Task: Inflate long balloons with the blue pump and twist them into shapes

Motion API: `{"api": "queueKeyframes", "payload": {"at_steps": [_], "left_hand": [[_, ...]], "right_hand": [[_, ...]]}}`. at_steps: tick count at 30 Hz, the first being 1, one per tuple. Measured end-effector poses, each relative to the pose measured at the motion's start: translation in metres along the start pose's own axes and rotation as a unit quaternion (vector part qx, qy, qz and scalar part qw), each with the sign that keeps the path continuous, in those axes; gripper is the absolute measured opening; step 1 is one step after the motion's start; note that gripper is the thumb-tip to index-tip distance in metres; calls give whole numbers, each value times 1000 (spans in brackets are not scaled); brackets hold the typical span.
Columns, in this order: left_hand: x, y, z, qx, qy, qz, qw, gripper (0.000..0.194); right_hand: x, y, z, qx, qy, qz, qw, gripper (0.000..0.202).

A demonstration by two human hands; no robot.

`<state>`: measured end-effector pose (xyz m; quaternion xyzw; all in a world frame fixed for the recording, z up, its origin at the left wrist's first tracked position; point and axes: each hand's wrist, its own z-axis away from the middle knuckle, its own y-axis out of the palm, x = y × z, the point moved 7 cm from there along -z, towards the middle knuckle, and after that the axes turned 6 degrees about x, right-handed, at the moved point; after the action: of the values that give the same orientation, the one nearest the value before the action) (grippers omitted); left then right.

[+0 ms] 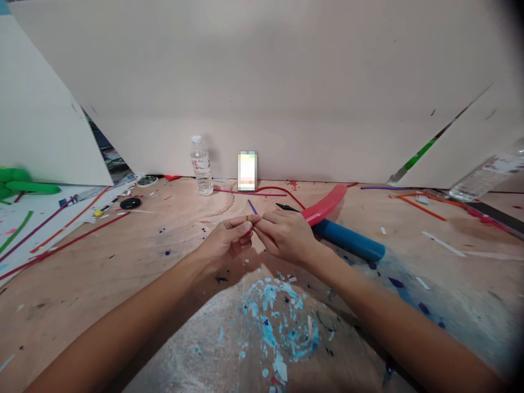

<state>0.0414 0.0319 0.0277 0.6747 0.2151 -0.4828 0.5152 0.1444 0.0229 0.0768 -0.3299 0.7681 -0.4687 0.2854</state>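
Left hand (228,236): we see the fingers clenched in a pinch, tips meeting the right hand's.
Right hand (290,233): fingers curled and pinched too; any small piece between the tips is probably too fine for us to identify.
Purple strip (252,207): just beyond the joined fingertips.
Red balloon (329,204): inflated, right of the right fingers, across the blue cylinder (356,240).
Black pointed tool (287,207): just beyond the right fingers.
Phone (247,172): upright, beyond both hands' fingers.
Water bottle (202,168): upright, beyond and left of the left fingers.
Counter (164,305): blue paint flecks nearer us than the fingers.
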Motion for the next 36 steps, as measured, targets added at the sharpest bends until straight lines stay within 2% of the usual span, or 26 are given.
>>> {"api": "queueKeyframes", "payload": {"at_steps": [2, 5, 8, 12, 16, 21, 25, 27, 28, 32, 36], "left_hand": [[-2, -5, -2, -34, 6, -54, 998, 37], [-4, -12, -4, -44, 15, -171, 984, 39], [-11, -15, -4, -41, 46, -321, 945, 35], [-26, -5, 3, -36, 144, -521, 841, 30], [-26, 4, 9, 8, 212, -641, 738, 27], [-13, 4, 8, 36, 199, -756, 623, 29], [-5, 9, 8, 55, 149, -809, 567, 26], [-3, 11, 9, 55, 122, -821, 555, 25], [-1, 11, 9, 55, 108, -821, 558, 24], [5, 5, 9, 47, 55, -780, 621, 22], [7, -2, 4, 34, 52, -745, 664, 23]], "right_hand": [[1, 4, -1, 18, -2, 9, 1000, 28], [2, 10, -3, 48, 1, 6, 999, 30], [2, 12, -4, 69, 13, -10, 997, 32], [0, 13, -4, 103, 44, -38, 993, 30], [-1, 14, -4, 139, 59, -44, 988, 31], [-7, 18, -3, 182, 95, -39, 978, 34], [-10, 18, -2, 203, 122, -18, 971, 39], [-9, 15, -2, 209, 124, 6, 970, 39], [-7, 14, -1, 209, 121, 17, 970, 38], [3, 14, 4, 221, 96, 40, 970, 31], [17, 13, 6, 205, 63, 66, 975, 15]]}}
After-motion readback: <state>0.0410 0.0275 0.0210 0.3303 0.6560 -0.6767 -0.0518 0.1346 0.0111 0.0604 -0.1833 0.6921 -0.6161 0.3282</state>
